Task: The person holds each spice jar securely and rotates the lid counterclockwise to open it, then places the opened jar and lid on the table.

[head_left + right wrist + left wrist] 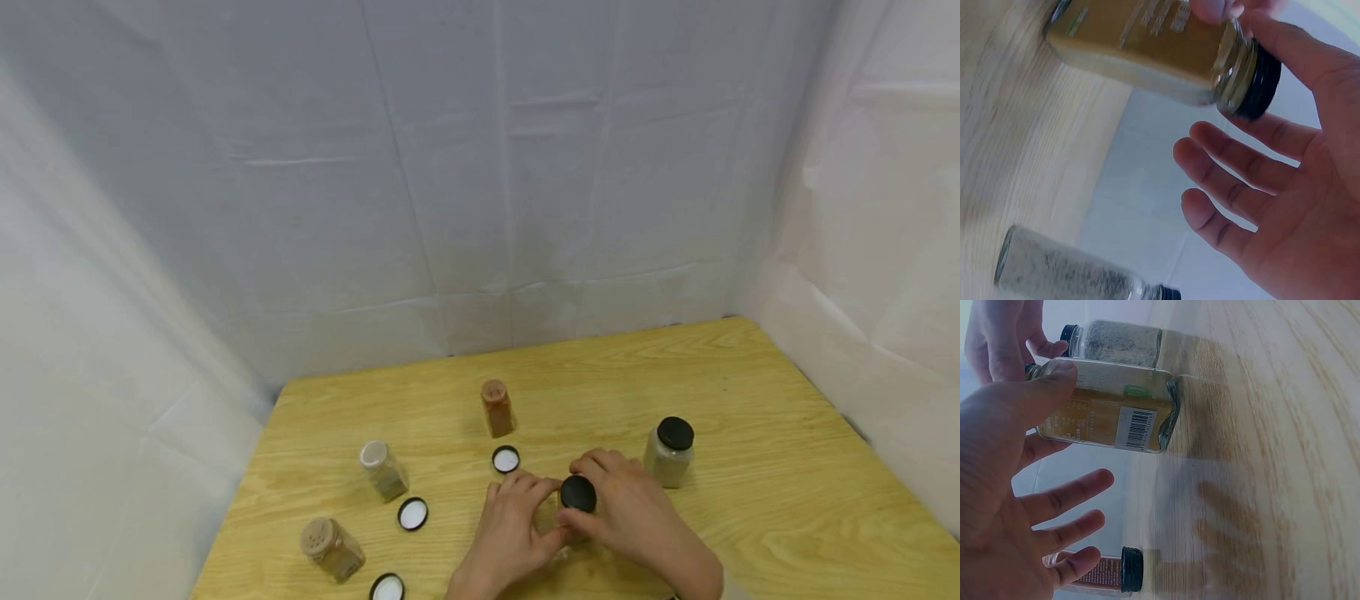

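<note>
A glass spice jar of yellow-brown powder point(1107, 409) stands on the table between the two hands. My left hand point(510, 529) pinches the jar's body between thumb and index finger, its other fingers spread away from the glass. From the other side, my right hand point(630, 512) holds the jar's black lid point(578, 493) between thumb and index finger. The remaining right fingers are loosely bent beside it. In the right wrist view the lid point(1261, 81) sits at the jar's neck, with ridged glass showing below it; whether it is loose, I cannot tell.
To the right stands a jar of speckled grains point(669, 458) with a black lid. A reddish-brown spice jar point(497, 410), a pale-topped jar point(385, 472) and a tan-topped shaker point(332, 550) stand behind and left. Near them lie black lids point(412, 514), white insides up.
</note>
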`<state>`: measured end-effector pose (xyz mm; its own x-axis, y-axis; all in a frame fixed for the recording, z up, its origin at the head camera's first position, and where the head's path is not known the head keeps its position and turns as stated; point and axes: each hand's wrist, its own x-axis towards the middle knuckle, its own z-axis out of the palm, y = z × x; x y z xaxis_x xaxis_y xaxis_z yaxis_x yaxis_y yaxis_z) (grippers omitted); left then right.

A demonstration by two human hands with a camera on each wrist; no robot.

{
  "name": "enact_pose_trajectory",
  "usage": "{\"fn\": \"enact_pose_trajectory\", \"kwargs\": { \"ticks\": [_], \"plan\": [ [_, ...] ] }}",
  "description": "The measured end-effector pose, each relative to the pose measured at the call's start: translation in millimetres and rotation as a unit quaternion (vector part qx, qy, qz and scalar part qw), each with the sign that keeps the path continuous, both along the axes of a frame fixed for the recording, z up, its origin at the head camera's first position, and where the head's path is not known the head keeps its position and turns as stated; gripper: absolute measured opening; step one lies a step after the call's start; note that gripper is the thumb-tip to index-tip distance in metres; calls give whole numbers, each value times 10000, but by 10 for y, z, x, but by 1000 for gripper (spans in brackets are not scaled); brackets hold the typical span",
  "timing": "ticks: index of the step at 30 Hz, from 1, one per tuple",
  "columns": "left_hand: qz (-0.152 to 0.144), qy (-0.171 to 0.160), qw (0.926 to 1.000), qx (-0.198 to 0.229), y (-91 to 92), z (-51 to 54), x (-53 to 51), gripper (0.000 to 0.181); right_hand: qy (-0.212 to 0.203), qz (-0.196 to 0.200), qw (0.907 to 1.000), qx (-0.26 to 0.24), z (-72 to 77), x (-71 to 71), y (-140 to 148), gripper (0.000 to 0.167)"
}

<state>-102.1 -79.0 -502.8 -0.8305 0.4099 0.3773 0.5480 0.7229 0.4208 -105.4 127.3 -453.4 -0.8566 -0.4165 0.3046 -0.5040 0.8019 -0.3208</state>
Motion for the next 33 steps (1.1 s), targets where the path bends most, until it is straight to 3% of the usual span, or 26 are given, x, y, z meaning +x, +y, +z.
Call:
{"fn": "enact_pose_trajectory", "kwargs": {
  "ticks": [4,9,14,18,25,33],
  "plan": [
    [36,102,9999,-32,8,-10,2,42,-161,-125,9998,-88,13,-2,82,52],
    [26,155,9999,-52,-6,-24,0,48,-245,63,9994,-218,41,6,166,41],
    [20,183,9998,-51,-7,-35,3,50,-563,189,9979,-264,76,36,159,41],
    [44,207,9998,-23,12,-37,12,40,-431,88,9988,-203,64,48,89,47],
    [85,147,9998,-64,13,-35,9,42,-12,99,9999,65,5,24,8,49],
    [47,101,9999,-105,-2,-16,13,46,-261,283,9992,-113,47,8,147,55]
  ]
}}
